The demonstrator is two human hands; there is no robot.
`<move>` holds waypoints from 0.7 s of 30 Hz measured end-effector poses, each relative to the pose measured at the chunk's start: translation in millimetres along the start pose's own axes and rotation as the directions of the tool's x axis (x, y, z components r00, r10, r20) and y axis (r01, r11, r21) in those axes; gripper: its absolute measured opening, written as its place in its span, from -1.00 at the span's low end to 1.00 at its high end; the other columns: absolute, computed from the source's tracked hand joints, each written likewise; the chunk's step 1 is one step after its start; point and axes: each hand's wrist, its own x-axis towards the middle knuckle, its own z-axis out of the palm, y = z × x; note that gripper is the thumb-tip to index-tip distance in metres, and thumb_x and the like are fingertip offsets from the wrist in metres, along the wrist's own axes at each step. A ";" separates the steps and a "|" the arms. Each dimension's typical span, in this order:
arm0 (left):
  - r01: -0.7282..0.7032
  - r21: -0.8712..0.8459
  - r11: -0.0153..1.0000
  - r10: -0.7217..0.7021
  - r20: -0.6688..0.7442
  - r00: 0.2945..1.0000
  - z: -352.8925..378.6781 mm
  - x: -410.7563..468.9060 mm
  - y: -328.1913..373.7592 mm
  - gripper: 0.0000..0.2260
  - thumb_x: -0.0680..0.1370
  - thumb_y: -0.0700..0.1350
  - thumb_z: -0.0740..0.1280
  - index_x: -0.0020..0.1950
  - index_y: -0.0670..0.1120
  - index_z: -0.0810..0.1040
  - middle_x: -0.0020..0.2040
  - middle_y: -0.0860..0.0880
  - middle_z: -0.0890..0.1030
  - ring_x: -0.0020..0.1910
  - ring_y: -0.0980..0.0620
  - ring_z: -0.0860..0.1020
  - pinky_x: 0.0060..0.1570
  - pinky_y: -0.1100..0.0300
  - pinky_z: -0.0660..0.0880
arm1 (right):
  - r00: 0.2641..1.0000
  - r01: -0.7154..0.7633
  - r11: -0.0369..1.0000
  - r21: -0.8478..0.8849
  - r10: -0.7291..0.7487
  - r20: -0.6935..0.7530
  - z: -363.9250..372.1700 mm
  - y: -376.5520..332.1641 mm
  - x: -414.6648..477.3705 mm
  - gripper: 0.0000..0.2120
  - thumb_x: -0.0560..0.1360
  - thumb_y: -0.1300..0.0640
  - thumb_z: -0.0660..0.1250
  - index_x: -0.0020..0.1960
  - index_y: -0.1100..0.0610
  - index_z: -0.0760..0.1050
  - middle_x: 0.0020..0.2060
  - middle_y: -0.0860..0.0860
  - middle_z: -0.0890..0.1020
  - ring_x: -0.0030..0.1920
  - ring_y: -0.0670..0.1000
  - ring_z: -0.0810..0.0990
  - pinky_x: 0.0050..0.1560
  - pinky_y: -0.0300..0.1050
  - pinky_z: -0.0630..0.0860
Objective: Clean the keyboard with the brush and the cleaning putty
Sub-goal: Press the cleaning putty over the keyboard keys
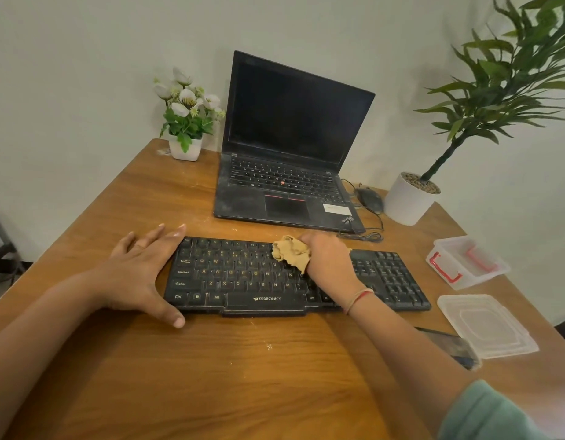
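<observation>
- Looking down from the head view, I've got the black keyboard (243,282) lying flat on the wooden counter (243,376), long side towards me; ZEBRONICS is printed under the space bar
- my right hand (330,262) is curled round a crumpled tan lump of cleaning putty (290,253); the putty sits on the upper key rows about mid-keyboard, touching the keys; the heel of that hand rests on the keys just right of the letters, and there's a red thread band on the wrist
- my left hand (138,274) holds nothing, fingers straight and spread; it's braced against the left end of the keyboard, thumb lying along the front-left corner on the counter, fingertips up by the back-left corner
- behind the keyboard stands an open laptop (290,138), screen dark, looks pretty dusty; a black wired mouse (370,198) sits just right of it, its cable looping down near the keyboard's back edge
- back left there's a small white flower pot (185,149); back right a white plant pot (405,204) with a tall leafy plant
- right of the keyboard is an open clear container (465,265) with red clips; nearer me a clear lid (487,325) lies flat; something dark and flat (446,342) pokes out from under its left edge, can't tell what
- a few pale specks are scattered on the counter
</observation>
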 end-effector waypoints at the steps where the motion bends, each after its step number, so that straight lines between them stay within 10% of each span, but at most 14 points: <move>1: -0.012 -0.007 1.000 0.012 -0.009 1.000 0.7 -0.3 -0.2 0.27 -0.10 0.63 0.24 0.30 0.26 -0.52 0.50 0.07 -0.32 0.33 0.26 -0.45 0.36 0.09 -0.46 | 1.000 0.007 1.000 0.014 -0.007 0.000 -2.5 0.0 0.0 -0.89 0.44 0.25 0.35 -0.19 0.06 0.57 -0.29 -0.03 0.63 -0.22 0.00 0.61 -0.30 -0.16 0.52; 12: -0.080 -0.017 0.997 0.078 -0.116 0.990 5.3 2.5 -3.5 0.23 -0.08 0.67 0.15 0.41 0.26 -0.34 0.54 0.07 0.01 0.50 0.08 -0.03 0.46 0.01 -0.32 | 0.984 0.090 0.990 0.108 -0.105 0.146 -46.1 1.1 -22.6 -0.88 0.53 0.09 0.30 -0.07 0.08 0.61 -0.21 -0.01 0.64 -0.16 0.00 0.59 -0.17 -0.16 0.49; 17: -0.099 -0.022 0.995 0.095 -0.140 0.986 8.5 3.8 -4.7 0.25 -0.06 0.67 0.15 0.47 0.20 -0.29 0.55 0.06 0.00 0.51 0.09 -0.03 0.47 0.06 -0.29 | 0.976 -0.143 0.978 0.154 0.165 -0.145 -56.5 26.6 -6.5 -0.85 0.54 0.06 0.30 -0.09 0.10 0.60 -0.27 -0.02 0.61 -0.26 -0.01 0.53 -0.26 -0.19 0.38; 21: -0.097 -0.030 0.995 0.091 -0.149 0.985 8.2 5.2 -4.0 0.28 -0.07 0.66 0.16 0.50 0.16 -0.23 0.54 0.06 0.04 0.50 0.06 0.01 0.44 0.10 -0.26 | 0.995 -0.026 0.998 0.058 0.021 0.096 -30.7 10.0 -28.3 -0.90 0.51 0.20 0.33 -0.05 0.07 0.61 -0.14 -0.02 0.64 -0.10 -0.02 0.60 -0.12 -0.16 0.51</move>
